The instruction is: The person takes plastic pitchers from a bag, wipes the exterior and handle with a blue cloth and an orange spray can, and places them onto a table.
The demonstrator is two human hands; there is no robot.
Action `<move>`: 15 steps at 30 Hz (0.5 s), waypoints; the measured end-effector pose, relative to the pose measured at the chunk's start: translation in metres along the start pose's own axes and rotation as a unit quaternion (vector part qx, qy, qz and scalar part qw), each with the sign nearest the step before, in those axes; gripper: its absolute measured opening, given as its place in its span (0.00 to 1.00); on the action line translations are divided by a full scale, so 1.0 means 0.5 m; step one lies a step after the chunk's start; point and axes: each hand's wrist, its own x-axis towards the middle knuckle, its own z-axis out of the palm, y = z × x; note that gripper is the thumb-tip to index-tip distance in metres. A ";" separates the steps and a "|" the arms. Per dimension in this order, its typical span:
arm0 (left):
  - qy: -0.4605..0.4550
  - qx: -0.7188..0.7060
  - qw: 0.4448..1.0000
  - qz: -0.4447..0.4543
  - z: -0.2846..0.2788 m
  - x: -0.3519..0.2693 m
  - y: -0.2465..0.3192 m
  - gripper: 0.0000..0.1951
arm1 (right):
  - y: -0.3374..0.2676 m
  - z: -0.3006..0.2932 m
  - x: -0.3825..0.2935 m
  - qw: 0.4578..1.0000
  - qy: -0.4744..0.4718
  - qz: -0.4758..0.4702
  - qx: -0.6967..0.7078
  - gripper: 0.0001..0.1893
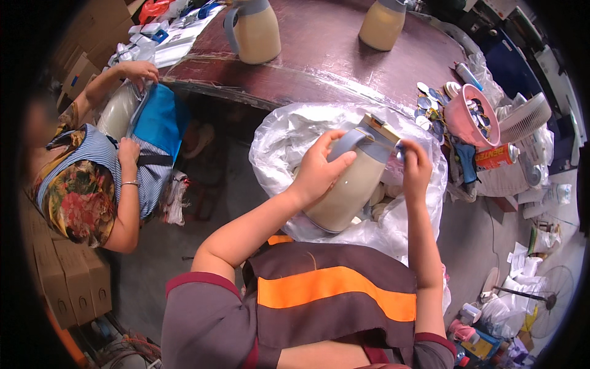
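Observation:
My left hand (322, 168) grips a beige vacuum jug (348, 193) by its grey-blue handle and upper body. The jug leans to the right, above a large white plastic bag (276, 133) before me. A thin yellowish cord crosses the handle near the lid (380, 127). Beside the spout, my right hand (416, 168) pinches a small blue-and-white tag (400, 154), which is blurred and partly covered by the fingers. Inside the bag, below the jug, lie pale round pieces (380, 203).
Two more jugs (258, 34) (381, 25) stand on the dark red table (318, 55). Round tags with cords (428, 108) lie by a pink basket (470, 122) and a spray can (498, 157). At left, a co-worker's hands (138, 74) handle a plastic-wrapped item near cartons (73, 281).

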 end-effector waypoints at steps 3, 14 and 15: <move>0.055 0.140 0.970 0.191 -0.044 0.010 -0.050 0.22 | -0.047 0.028 -0.130 0.997 -0.078 0.001 0.017 0.11; 0.028 0.266 0.952 0.151 -0.044 -0.051 0.049 0.17 | -0.123 -0.006 -0.140 0.996 0.024 -0.069 0.050 0.12; 0.025 0.257 0.955 0.147 -0.041 -0.059 0.050 0.16 | -0.118 -0.020 -0.139 0.994 0.028 -0.045 0.092 0.12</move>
